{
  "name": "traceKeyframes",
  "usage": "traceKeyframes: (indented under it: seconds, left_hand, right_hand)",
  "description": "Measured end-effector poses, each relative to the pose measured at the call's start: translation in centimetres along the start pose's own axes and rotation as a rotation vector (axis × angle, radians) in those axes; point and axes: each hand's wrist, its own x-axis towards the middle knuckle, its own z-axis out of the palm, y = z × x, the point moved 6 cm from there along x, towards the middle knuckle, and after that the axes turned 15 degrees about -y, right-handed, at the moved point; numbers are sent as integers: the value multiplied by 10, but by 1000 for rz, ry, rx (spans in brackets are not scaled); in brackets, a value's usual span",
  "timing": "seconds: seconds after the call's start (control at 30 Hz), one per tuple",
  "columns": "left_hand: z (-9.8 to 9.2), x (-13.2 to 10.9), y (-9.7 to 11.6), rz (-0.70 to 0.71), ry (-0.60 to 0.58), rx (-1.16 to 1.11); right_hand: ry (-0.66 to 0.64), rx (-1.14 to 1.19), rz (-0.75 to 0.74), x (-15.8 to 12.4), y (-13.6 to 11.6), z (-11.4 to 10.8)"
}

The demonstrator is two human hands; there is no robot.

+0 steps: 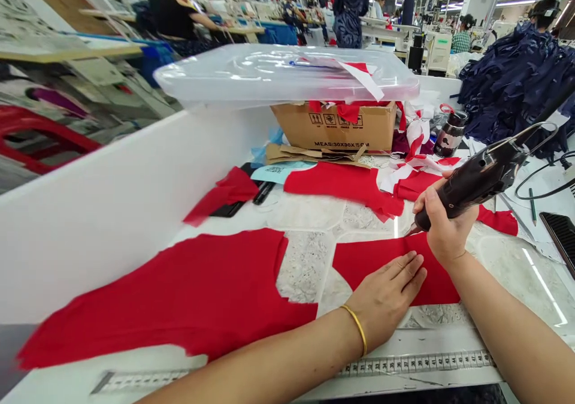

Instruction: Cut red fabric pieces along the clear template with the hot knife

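Red cloth (433, 281) lies flat beneath the left hand (381, 296), whose straight fingers rest close together on it; a yellow bracelet (356, 327) circles that wrist. Taking the left hand as the centre of the dial, the right hand (449, 230) is at one o'clock, its fingers wrapped around a black handheld tool (476, 179). The tool's narrow tip points down at the far edge of the cloth; I cannot tell whether it touches. At nine o'clock a larger red panel (179, 290) spreads over the marbled tabletop (305, 263), apart from the first piece. A measuring strip (422, 363) runs along the near edge at six, partly covered by the left forearm. Towards eleven lies another red piece (332, 182) beside pale blue paper (272, 171), with a cardboard box (296, 128) behind them and a translucent plastic lid (215, 80) above it. Farther out at one o'clock are a dark jar (449, 135) and a navy heap of fabric (507, 80); a green pencil (532, 205) lies at two.
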Motion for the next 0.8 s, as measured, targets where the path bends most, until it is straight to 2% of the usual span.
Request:
traceKeyframes:
  seconds: [0.3,0.43,0.6,0.8]
  left_hand:
    - [1,-1,0,2,-11,-28]
    - [0,-1,-1,1,-21,-55]
    - [-4,0,-2,-11,-34,-68]
    - [-3,1,-2,-20,-37,-52]
  right_hand:
    - [-18,-97,24,-4,6,1]
    - [-17,-67,11,-2,2,0]
    - [48,-83,-28,5,-9,-16]
    - [98,-70,-20,8,-7,-32]
